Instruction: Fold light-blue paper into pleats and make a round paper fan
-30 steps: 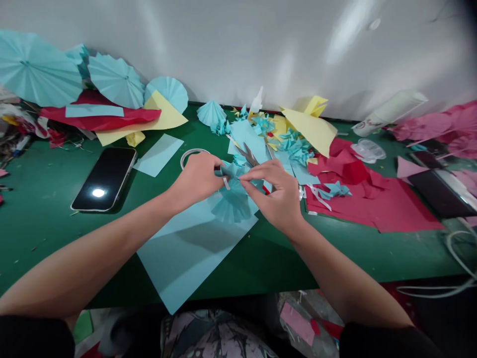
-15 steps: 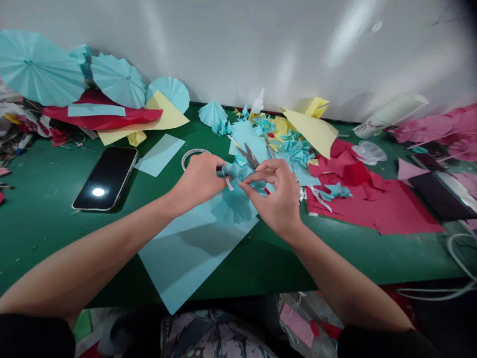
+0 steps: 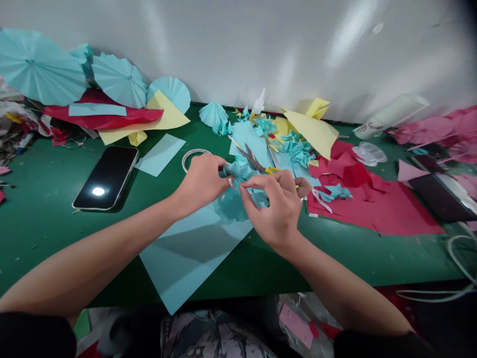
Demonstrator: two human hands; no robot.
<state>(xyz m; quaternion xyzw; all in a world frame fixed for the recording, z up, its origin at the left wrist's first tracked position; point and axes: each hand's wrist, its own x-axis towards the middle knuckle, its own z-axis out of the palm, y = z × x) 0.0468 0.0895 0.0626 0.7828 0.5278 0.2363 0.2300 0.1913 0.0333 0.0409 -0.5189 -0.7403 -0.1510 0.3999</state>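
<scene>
My left hand (image 3: pixel 201 180) is closed around the folded top of a pleated light-blue paper fan (image 3: pixel 234 201), held over the green table. My right hand (image 3: pixel 278 204) pinches at the same fan from the right, thumb and forefinger meeting near a small white strip at its top. The fan's ruffled skirt hangs between both hands. Beneath them lies a large light-blue paper sheet (image 3: pixel 186 258). Scissors (image 3: pixel 255 160) with yellow handles lie just beyond my right hand.
A black phone (image 3: pixel 106 178) lies at the left beside a tape ring (image 3: pixel 188 155). Blue paper umbrellas (image 3: pixel 37 67) and red and yellow sheets pile at the back left. Red paper (image 3: pixel 376 204) spreads at the right, with a plastic cup (image 3: pixel 389 115) and pink paper behind.
My right hand has drawn slightly nearer and curled tighter over the fan, uncovering the scissors' yellow handles. My left hand has stayed in place on the fan's top.
</scene>
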